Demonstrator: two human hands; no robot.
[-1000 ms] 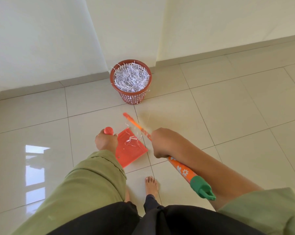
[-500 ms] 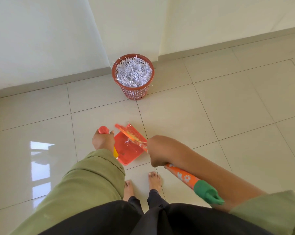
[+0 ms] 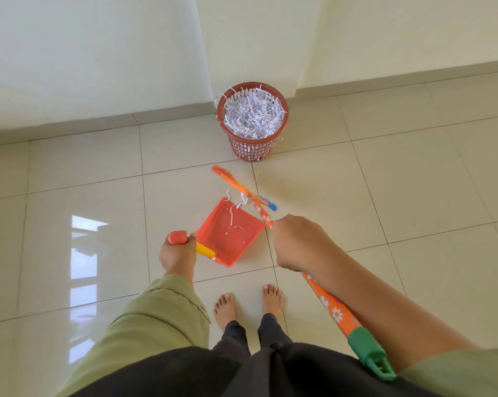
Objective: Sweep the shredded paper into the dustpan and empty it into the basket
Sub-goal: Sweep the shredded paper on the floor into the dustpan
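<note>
The broom (image 3: pixel 243 189) head had swung out past the dustpan (image 3: pixel 231 233) toward the basket (image 3: pixel 253 150). The left hand (image 3: pixel 177 255) gripped the dustpan's handle, fingers curled round it; the right hand (image 3: pixel 296 243) clenched the broom's stick. A few paper shreds (image 3: pixel 236 203) lay at the dustpan's far edge; the basket was heaped with more.

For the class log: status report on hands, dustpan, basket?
Left hand grips dustpan handle; right hand grips broom. Few shreds in pan. Basket full, path clear.
</note>
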